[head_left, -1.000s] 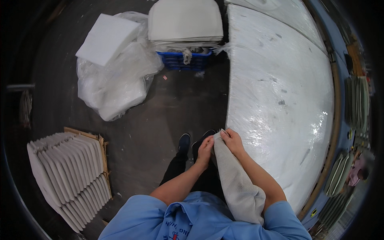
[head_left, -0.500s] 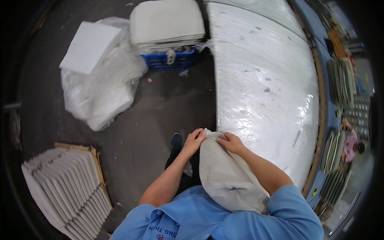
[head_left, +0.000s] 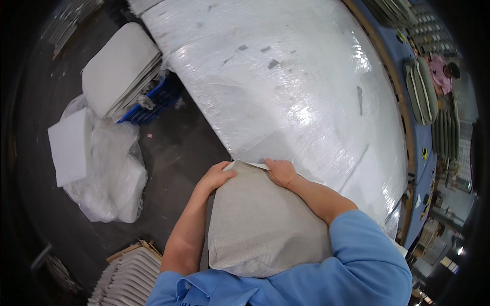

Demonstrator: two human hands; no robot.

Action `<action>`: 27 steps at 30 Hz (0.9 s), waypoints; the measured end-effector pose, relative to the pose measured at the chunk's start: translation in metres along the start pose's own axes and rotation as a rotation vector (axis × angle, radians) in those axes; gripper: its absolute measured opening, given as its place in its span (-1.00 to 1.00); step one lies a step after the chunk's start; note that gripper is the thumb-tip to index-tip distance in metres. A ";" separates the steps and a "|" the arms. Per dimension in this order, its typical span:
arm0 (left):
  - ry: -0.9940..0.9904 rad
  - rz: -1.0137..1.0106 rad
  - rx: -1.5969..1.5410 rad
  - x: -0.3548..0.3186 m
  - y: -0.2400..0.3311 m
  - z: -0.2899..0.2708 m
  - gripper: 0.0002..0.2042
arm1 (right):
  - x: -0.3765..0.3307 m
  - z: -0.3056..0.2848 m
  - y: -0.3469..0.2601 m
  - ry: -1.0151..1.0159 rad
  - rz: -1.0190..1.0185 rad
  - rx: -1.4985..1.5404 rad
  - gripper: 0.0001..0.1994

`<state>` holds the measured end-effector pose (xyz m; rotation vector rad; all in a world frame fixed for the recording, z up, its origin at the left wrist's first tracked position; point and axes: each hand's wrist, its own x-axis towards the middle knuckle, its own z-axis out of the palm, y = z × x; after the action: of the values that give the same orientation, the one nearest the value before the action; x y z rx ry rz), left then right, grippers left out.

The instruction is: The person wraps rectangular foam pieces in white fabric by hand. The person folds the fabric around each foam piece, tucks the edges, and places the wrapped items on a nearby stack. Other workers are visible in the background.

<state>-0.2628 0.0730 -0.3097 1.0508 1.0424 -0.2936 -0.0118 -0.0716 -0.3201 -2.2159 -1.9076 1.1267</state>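
A grey-beige woven fabric cushion cover [head_left: 265, 219] hangs in front of my chest, its broad lower part resting against my blue shirt. My left hand [head_left: 217, 177] pinches the left end of its upper edge. At the right end of that same edge, my right hand [head_left: 280, 172] grips the fabric between thumb and fingers. The edge is stretched between both hands, and a pale strip of lining or filling shows along it. What lies inside the cover is hidden. Both hands are at the near corner of a large plastic-wrapped white surface [head_left: 286, 76].
Pale flat pads [head_left: 120, 66] are stacked on a blue crate [head_left: 150, 107] at far left. Nearer stands a clear plastic bag [head_left: 107, 178] with a white foam slab [head_left: 70, 145]. Several grey cushions [head_left: 127, 278] stand lower left. Along the right runs a blue-topped table [head_left: 423, 168]; a person in pink [head_left: 440, 74] is beyond.
My view has turned right, toward the wrapped surface. My hands have moved apart, pulling the cover's edge straighter, and the cover now spreads wider and flatter before me.
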 end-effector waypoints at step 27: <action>0.390 0.162 0.256 -0.003 -0.005 0.000 -0.43 | -0.091 -0.039 0.072 -0.034 0.197 0.155 -0.62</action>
<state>-0.2673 0.0697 -0.3100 1.4544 1.2802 -0.0910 0.0703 -0.1519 -0.2776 -2.3516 -1.5788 1.2974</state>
